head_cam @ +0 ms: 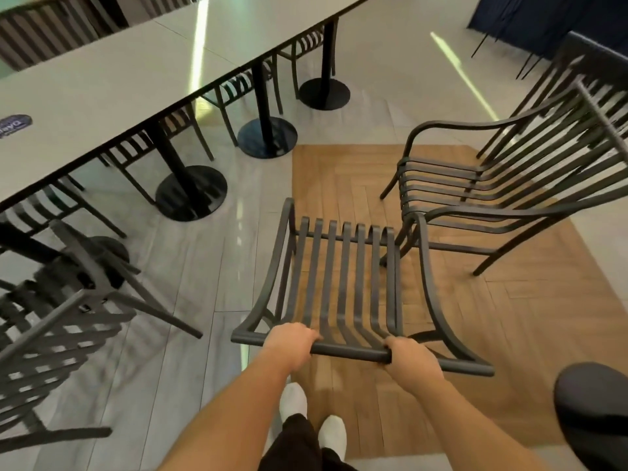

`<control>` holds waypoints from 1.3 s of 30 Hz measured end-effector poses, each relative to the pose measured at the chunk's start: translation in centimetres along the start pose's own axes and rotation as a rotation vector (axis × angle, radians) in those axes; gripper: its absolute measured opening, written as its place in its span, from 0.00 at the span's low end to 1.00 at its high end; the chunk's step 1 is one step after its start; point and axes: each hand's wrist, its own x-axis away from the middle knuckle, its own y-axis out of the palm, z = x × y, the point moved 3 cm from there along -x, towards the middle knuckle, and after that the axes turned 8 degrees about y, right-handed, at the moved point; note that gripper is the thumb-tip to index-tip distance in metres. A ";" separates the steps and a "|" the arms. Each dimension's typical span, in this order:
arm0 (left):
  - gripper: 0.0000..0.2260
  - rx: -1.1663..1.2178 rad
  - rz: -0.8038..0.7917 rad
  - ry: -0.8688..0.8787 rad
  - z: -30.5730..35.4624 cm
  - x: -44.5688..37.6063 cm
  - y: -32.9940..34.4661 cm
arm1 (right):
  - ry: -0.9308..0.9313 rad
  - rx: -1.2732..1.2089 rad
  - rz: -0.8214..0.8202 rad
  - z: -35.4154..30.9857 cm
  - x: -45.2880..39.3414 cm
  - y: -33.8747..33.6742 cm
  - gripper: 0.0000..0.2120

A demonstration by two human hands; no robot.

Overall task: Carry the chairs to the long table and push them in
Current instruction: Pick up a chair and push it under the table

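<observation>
A: Gripping top rail of the slatted chair, both sides. Left hand curled fully around the bar, right hand likewise, fingers closed tight, nothing else held. Chair faces away, over the wooden floor patch, well apart from the long table.

B: Off the floor or standing?

A: Cannot tell; legs mostly hidden under the seat.

B: Progress?

A: Partial, judging by layout. Several chairs already tucked under the table's far side, e.g. one between the pedestal bases. Near side looks unfilled. Left to do: this chair, plus a second armchair standing just beside it on the right, and a tipped chair lower left, legs up.

B: Next?

A: Probably carry forward-left, clear the round base, push in.
</observation>
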 end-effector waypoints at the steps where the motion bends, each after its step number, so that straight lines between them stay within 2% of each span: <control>1: 0.22 -0.020 0.012 0.011 -0.1 0.0 0.1 | 0.012 0.024 0.006 -0.2 -0.2 0.2 0.08; 8: 0.28 -0.030 0.102 0.025 -1.0 0.1 0.8 | 0.012 0.094 -0.024 -1.0 -0.9 0.7 0.09; 14: 0.28 0.032 0.144 -0.025 -3.5 0.5 0.5 | -0.065 0.113 0.010 -3.6 -2.1 0.0 0.09; 27: 0.28 0.211 0.156 -0.281 -7.0 -1.4 -1.8 | -0.316 0.298 -0.009 -9.0 -11.5 -5.4 0.09; 34: 0.25 0.309 0.211 -0.411 -7.8 -3.6 -3.9 | -0.475 0.397 -0.026 -11.6 -17.1 -9.5 0.05; 39: 0.23 0.355 0.292 -0.531 -8.6 -4.7 -5.7 | -0.611 0.424 -0.022 -14.4 -20.4 -12.7 0.07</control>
